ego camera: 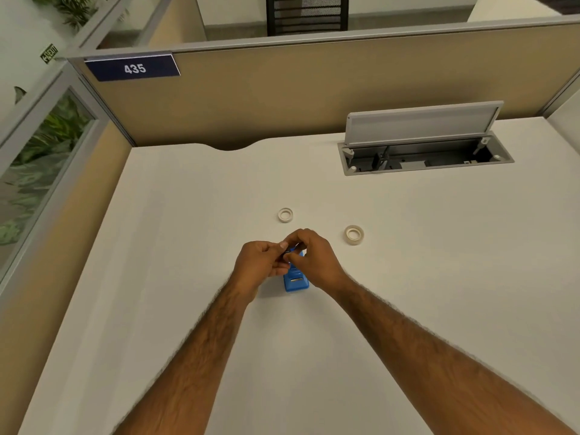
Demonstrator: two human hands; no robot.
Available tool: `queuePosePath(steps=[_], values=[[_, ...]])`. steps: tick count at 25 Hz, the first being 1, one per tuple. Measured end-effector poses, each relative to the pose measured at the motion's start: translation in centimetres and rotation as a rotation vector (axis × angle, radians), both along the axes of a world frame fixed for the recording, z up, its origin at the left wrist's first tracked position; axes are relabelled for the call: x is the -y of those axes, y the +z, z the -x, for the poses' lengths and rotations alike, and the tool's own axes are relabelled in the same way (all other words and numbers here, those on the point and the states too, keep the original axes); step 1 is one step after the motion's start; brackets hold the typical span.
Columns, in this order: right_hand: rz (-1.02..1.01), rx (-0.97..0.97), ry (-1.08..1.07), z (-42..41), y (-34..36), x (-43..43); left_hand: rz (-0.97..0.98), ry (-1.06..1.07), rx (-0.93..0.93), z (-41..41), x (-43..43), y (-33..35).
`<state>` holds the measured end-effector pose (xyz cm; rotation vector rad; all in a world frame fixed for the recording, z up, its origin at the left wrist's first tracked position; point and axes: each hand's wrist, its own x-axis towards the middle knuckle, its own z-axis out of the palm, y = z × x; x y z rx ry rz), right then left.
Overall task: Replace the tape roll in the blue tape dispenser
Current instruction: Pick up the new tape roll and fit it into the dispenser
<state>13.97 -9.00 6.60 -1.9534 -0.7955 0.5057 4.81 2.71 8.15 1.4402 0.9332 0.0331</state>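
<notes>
The blue tape dispenser (295,281) stands on the white desk (194,246) at the middle, its far end hidden under my hands. My left hand (260,262) and my right hand (314,259) meet above that end, fingers pinched on a small dark part (287,254) between them; what that part is I cannot tell. Two tape rolls lie flat on the desk beyond my hands: a smaller white roll (285,214) straight ahead and a larger cream roll (354,234) to the right.
An open cable hatch (423,158) with its grey lid raised sits at the back right of the desk. A tan partition (314,89) with a sign reading 435 closes the far side. Glass panels and plants are at the left.
</notes>
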Motion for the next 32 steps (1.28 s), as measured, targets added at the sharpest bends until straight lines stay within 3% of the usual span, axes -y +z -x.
queuePosePath(steps=[5,8,11,14,17,22,27,32], values=[[-0.004,0.007,0.064,-1.4,-0.3,0.7,0.066,0.096,0.016,0.2,0.0,0.3],[-0.003,0.073,-0.151,-4.8,-0.7,2.1,0.082,0.147,0.027,0.5,-0.3,0.5],[0.257,0.224,-0.291,-8.4,-1.8,4.4,0.071,0.165,0.029,0.7,-0.4,0.5],[0.600,0.266,-0.158,-9.6,-3.0,5.9,0.024,0.153,0.012,0.9,-0.3,0.5],[0.711,0.324,-0.097,-9.5,-3.6,6.0,0.017,0.146,0.009,1.2,-0.1,0.5],[0.537,0.271,-0.146,-8.2,-3.3,5.3,0.042,0.156,0.035,1.5,-0.1,0.5],[0.094,-0.133,-0.235,-4.5,-0.5,3.9,0.000,0.140,0.053,1.5,0.0,0.4],[-0.156,-0.397,-0.037,-1.8,1.9,3.4,0.029,0.128,0.123,1.0,0.5,1.0]])
